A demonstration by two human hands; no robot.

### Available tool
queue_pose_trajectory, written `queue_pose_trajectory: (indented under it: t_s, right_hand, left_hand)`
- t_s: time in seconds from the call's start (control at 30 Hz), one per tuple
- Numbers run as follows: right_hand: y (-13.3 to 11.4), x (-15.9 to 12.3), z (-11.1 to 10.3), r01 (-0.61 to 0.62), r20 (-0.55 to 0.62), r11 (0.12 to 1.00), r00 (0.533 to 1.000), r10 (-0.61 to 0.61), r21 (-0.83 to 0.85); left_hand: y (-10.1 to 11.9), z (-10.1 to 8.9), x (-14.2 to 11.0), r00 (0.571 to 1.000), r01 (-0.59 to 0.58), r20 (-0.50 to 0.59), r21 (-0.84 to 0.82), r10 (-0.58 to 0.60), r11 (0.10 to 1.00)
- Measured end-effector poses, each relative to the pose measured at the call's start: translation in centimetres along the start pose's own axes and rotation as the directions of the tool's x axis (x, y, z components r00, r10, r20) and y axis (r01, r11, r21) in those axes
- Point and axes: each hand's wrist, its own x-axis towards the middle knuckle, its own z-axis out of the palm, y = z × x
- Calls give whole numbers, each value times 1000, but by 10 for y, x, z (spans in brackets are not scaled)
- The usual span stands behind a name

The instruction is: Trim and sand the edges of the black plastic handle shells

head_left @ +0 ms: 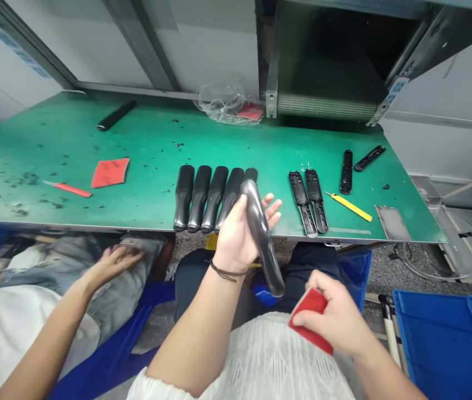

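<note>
My left hand (pixel 236 239) holds a glossy black plastic handle (pixel 261 236), slanted in front of my lap. My thumb lies along one side of it and my fingertips stick out past the other. In my right hand (pixel 336 314) a red sanding pad (pixel 313 319) is pinched between thumb and fingers, lower and to the right, apart from the handle. Behind my left hand, several like black handles (pixel 198 194) lie side by side at the green table's (pixel 152 161) front edge. To their right are two open half shells (pixel 308 200) with ribbed insides.
A yellow craft knife (pixel 350 206), a grey flat plate (pixel 392 222) and two black parts (pixel 346 172) lie right. Left are a red-handled knife (pixel 69 189), another red pad (pixel 109 172) and a black handle (pixel 117 115). A co-worker's hand (pixel 113 264) rests nearby. Blue bins (pixel 448 339) stand right.
</note>
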Motion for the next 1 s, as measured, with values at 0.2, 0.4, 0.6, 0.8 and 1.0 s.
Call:
queue_pose_trajectory:
  t_s: [0.2, 0.4, 0.6, 0.8, 1.0]
  right_hand:
    - [-43, 22, -33, 237, -273, 968, 940, -205, 87]
    - [-81, 42, -29, 336, -404, 941, 866, -294, 36]
    - [-93, 45, -23, 304, -418, 952, 869, -266, 26]
    - [-77, 39, 8, 180, -262, 984, 949, -176, -7]
    - [-41, 11, 35, 43, -38, 991, 998, -48, -129]
  left_hand:
    - [-22, -6, -25, 954, -21, 292, 292, -68, 956]
    - [-34, -7, -47, 912, -67, 386, 472, -137, 879]
    - [-38, -5, -57, 969, -73, 240, 502, -58, 862]
    - [-33, 2, -38, 968, -179, 236, 431, 81, 885]
    - [-30, 3, -7, 983, -183, 103, 558, 152, 809]
